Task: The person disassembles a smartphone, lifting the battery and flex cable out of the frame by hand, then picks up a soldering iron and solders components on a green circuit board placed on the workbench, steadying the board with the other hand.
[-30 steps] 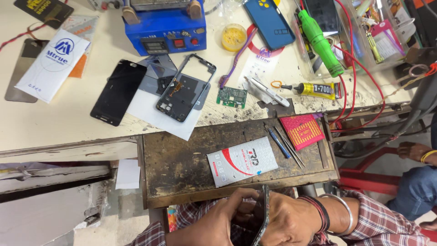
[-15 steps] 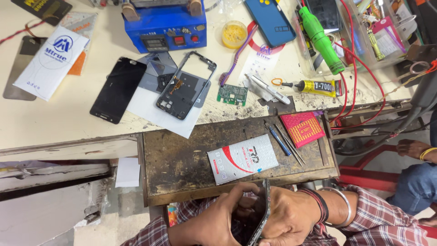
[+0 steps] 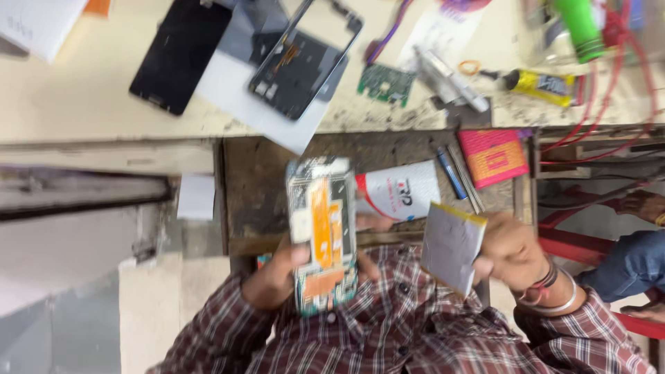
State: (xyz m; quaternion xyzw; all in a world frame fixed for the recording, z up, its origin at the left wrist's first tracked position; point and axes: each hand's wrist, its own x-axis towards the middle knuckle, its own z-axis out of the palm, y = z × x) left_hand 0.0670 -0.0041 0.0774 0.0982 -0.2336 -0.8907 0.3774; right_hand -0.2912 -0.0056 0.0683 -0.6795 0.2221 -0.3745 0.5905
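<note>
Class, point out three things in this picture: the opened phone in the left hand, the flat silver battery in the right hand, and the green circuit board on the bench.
opened phone (image 3: 323,232), head view, orange strip in its middle.
battery (image 3: 450,248), head view, middle of its silver face.
circuit board (image 3: 386,83), head view, centre of the green board.

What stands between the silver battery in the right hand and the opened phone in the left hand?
Nothing visible does. The right hand holds the silver battery beside the opened phone, which the left hand grips. Only open air above the checked shirt lies between them.
</note>
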